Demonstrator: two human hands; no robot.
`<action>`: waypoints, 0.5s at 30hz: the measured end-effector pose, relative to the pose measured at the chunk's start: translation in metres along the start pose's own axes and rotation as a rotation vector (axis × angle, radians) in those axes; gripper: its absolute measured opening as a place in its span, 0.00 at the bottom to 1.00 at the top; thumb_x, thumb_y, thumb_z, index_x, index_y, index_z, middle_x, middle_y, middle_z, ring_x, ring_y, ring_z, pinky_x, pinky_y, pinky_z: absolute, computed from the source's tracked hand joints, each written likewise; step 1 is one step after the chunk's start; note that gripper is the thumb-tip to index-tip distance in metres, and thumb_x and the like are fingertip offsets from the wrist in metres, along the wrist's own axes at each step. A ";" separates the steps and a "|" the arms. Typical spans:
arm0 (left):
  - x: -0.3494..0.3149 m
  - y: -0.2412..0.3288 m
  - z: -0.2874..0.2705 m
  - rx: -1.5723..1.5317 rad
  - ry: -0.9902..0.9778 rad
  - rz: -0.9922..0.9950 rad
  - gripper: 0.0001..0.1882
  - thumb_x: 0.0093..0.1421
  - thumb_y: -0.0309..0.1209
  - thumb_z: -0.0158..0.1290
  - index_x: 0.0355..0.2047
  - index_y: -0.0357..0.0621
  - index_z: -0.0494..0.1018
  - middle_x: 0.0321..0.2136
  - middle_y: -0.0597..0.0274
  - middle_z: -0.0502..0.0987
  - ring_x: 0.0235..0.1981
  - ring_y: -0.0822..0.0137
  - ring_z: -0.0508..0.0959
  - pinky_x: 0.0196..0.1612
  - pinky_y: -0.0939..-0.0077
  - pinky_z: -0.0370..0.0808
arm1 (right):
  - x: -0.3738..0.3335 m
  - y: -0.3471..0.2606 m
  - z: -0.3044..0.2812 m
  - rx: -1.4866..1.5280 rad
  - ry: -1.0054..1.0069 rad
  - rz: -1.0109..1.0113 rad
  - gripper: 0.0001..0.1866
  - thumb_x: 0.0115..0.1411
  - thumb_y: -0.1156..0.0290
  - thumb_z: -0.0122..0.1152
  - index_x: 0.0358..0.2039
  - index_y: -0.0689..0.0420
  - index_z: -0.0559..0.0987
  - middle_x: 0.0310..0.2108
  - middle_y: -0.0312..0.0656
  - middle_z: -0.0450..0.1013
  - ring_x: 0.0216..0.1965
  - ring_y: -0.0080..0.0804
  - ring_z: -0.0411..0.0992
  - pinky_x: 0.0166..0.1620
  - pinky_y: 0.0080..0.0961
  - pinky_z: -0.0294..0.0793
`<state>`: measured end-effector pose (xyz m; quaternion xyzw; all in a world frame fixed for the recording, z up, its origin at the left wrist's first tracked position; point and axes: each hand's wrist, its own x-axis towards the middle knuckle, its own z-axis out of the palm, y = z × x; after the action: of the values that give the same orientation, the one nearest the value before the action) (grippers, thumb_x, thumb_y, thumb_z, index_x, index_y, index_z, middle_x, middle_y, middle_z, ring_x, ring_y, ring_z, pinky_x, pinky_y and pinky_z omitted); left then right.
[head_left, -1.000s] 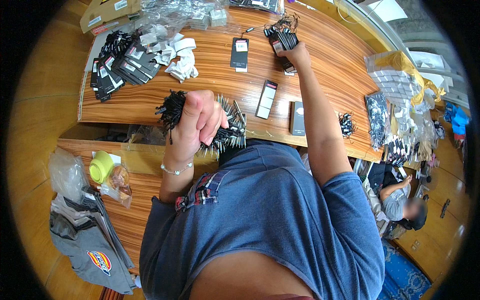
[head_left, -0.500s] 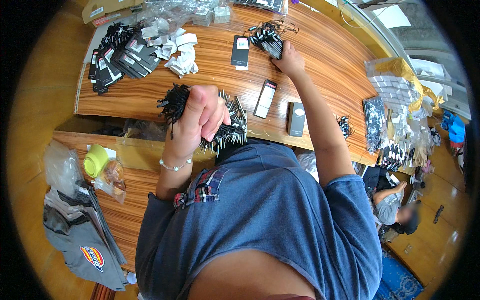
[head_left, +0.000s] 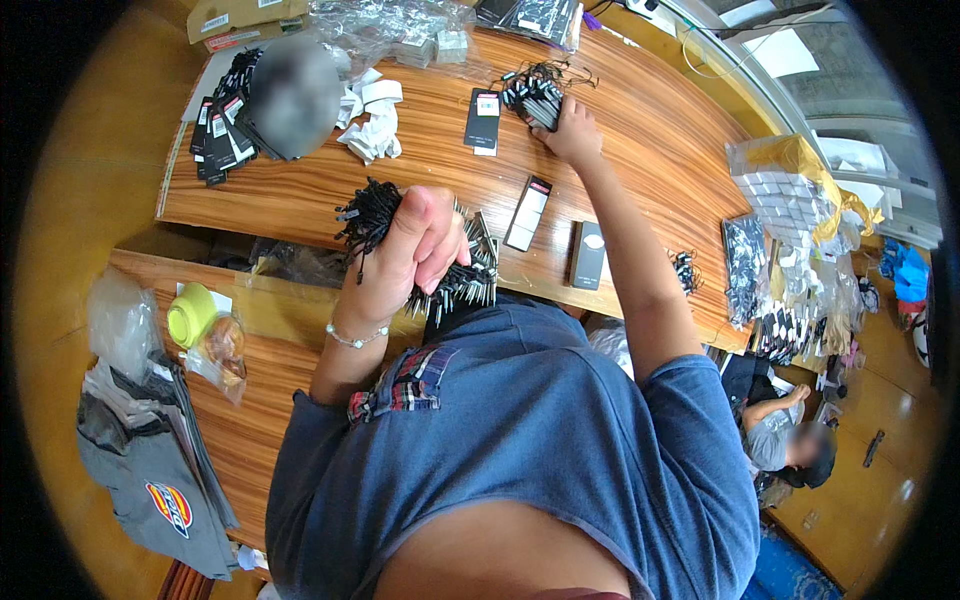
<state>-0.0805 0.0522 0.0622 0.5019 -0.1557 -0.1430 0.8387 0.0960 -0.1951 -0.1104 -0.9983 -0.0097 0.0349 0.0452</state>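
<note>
My left hand [head_left: 415, 240] is closed in a fist around a thick bundle of black tag strings [head_left: 370, 215]. Dark ends bunch out beside the thumb, and thin pale tips fan out below the fingers. Farther off to the right, my right hand [head_left: 575, 132] grips the near end of another bunch of black tag strings [head_left: 540, 95] on the table; its fingertips are partly hidden. A black hang tag with a white label [head_left: 483, 118] lies just left of that bunch. Nearer me are another labelled tag [head_left: 528, 213] and a dark upright-printed card or box [head_left: 588, 255].
Stringed black tags [head_left: 222, 140] lie at the far left, partly behind a blurred patch. Crumpled white paper [head_left: 375, 120] and clear plastic bags [head_left: 400, 35] sit beside them. Packed goods [head_left: 790, 185] line the right edge. Folded grey garments [head_left: 150, 470] and a green cup [head_left: 190, 318] are at left.
The view has shifted slightly. Both hands keep their holds, and my right hand's fingers have shifted a little around the far bunch. A blurred patch now covers part of the tag pile.
</note>
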 end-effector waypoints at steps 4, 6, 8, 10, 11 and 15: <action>0.002 -0.004 0.006 0.005 0.032 -0.014 0.26 0.62 0.50 0.27 0.13 0.49 0.54 0.07 0.73 0.54 0.09 0.78 0.56 0.28 0.82 0.64 | -0.003 -0.004 -0.003 0.003 0.038 -0.018 0.44 0.43 0.46 0.59 0.54 0.57 0.54 0.43 0.50 0.64 0.42 0.47 0.67 0.40 0.39 0.71; 0.002 -0.003 0.009 0.005 0.034 -0.022 0.26 0.62 0.50 0.27 0.13 0.49 0.54 0.07 0.73 0.53 0.09 0.78 0.56 0.28 0.82 0.64 | -0.003 -0.008 -0.009 0.023 0.015 -0.018 0.45 0.43 0.46 0.60 0.55 0.58 0.53 0.42 0.50 0.65 0.41 0.47 0.68 0.38 0.39 0.71; 0.004 -0.003 0.012 -0.002 0.037 -0.022 0.26 0.62 0.51 0.27 0.13 0.49 0.54 0.07 0.72 0.53 0.09 0.78 0.56 0.29 0.82 0.64 | -0.004 -0.001 0.000 0.061 0.068 -0.073 0.41 0.43 0.47 0.60 0.51 0.58 0.57 0.41 0.51 0.66 0.39 0.46 0.69 0.38 0.38 0.71; 0.005 -0.004 0.015 -0.014 0.061 -0.018 0.26 0.62 0.51 0.28 0.13 0.49 0.53 0.07 0.72 0.53 0.09 0.78 0.56 0.29 0.82 0.64 | -0.002 0.001 -0.006 0.103 0.022 -0.101 0.38 0.42 0.48 0.61 0.48 0.57 0.59 0.39 0.51 0.69 0.38 0.46 0.70 0.37 0.38 0.71; 0.005 -0.005 0.016 -0.010 0.061 -0.023 0.26 0.62 0.52 0.28 0.13 0.49 0.53 0.07 0.72 0.53 0.09 0.78 0.55 0.29 0.82 0.64 | 0.002 0.005 -0.013 0.111 -0.048 -0.092 0.37 0.42 0.49 0.62 0.46 0.58 0.60 0.37 0.51 0.70 0.37 0.45 0.70 0.37 0.37 0.71; 0.007 -0.008 0.015 -0.003 0.088 -0.020 0.27 0.61 0.53 0.28 0.13 0.49 0.53 0.07 0.72 0.52 0.10 0.78 0.54 0.28 0.82 0.63 | 0.010 0.011 -0.075 -0.089 -0.225 -0.322 0.42 0.40 0.49 0.64 0.51 0.58 0.56 0.32 0.51 0.72 0.35 0.45 0.71 0.34 0.38 0.70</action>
<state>-0.0812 0.0340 0.0627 0.5081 -0.1136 -0.1295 0.8439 0.1110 -0.2127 -0.0380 -0.9746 -0.1759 0.1382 0.0045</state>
